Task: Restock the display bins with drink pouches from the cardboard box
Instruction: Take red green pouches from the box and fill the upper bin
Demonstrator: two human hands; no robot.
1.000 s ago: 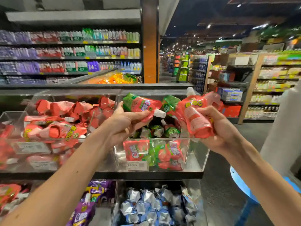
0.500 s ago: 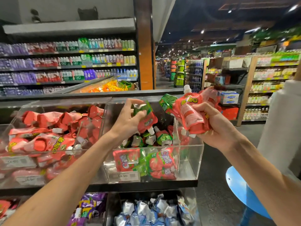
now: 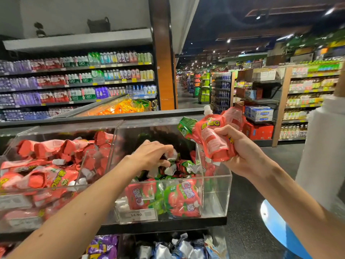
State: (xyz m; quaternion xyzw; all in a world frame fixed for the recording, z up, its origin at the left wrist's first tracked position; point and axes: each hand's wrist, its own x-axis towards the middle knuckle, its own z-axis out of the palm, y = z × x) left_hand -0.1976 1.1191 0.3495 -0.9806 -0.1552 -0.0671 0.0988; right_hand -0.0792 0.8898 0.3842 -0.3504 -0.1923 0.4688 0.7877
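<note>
Red-and-green foil pouches (image 3: 179, 199) lie heaped in the clear acrylic bin (image 3: 216, 186) at the right end of the black display shelf (image 3: 168, 226); a price tag (image 3: 137, 214) reading 14.90 sits on the bin's front wall, near its left corner. The left hand (image 3: 151, 156) reaches down into this bin from above, palm down; its fingers and thumb are bent round the silvery end of the top pouch (image 3: 172, 153), though blur hides how firm the pinch is. The right hand (image 3: 242, 154) is raised over the bin's right wall, near the shelf's right edge, fingers wrapped tight round a bundle of pouches (image 3: 212, 139); the front one is pink-red with yellow lettering and a white cap (image 3: 207, 109) at the top; a green pouch (image 3: 185, 126) pokes out of the bundle's left side. No cardboard box shows in this view.

Just beside the first bin, further left along the shelf, a second clear bin (image 3: 78, 125) is piled high with red pouches (image 3: 56, 176); the two bins touch wall to wall. Below the shelf's front edge lie silver-blue pouches (image 3: 168, 248) and, to their left, purple pouches (image 3: 104, 246). A blue stool (image 3: 276, 227) stands on the floor past the shelf's right end; rows of bottles (image 3: 84, 79) fill the store shelving behind.
</note>
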